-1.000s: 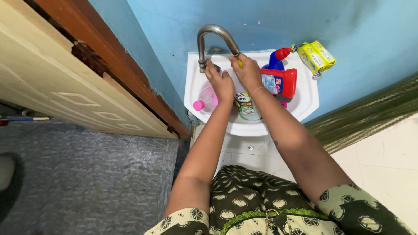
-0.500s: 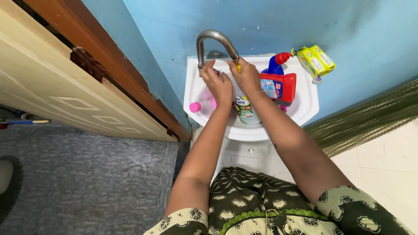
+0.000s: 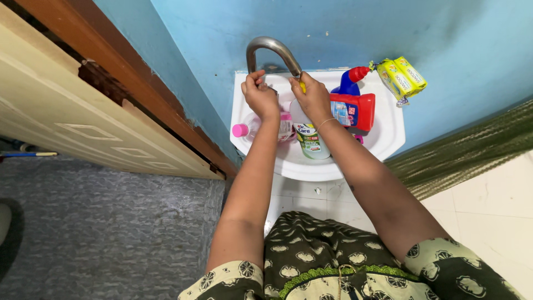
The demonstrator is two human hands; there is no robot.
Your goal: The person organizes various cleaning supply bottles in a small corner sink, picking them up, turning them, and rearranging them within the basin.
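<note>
A curved metal tap (image 3: 272, 47) arches over a small white wash basin (image 3: 388, 139) fixed to a blue wall. My left hand (image 3: 260, 97) is curled around the tap's base at the basin's back rim. My right hand (image 3: 315, 99) is just under the spout's end, with its fingers closed on a small yellow thing (image 3: 302, 86). Inside the bowl, below my hands, lie a clear bottle with a pink cap (image 3: 242, 130) and a white bottle with a green label (image 3: 311, 141).
A red and blue cleaner bottle (image 3: 352, 105) lies in the bowl to the right. Yellow soap packs (image 3: 401, 78) rest on the basin's right rim. A wooden door and frame (image 3: 111, 111) stand at left, over grey flooring (image 3: 100, 233). White tiles (image 3: 494, 211) lie at right.
Both hands have risen from over the bottles toward the tap. The left hand now grips the tap's base and the right hand is at the spout's end.
</note>
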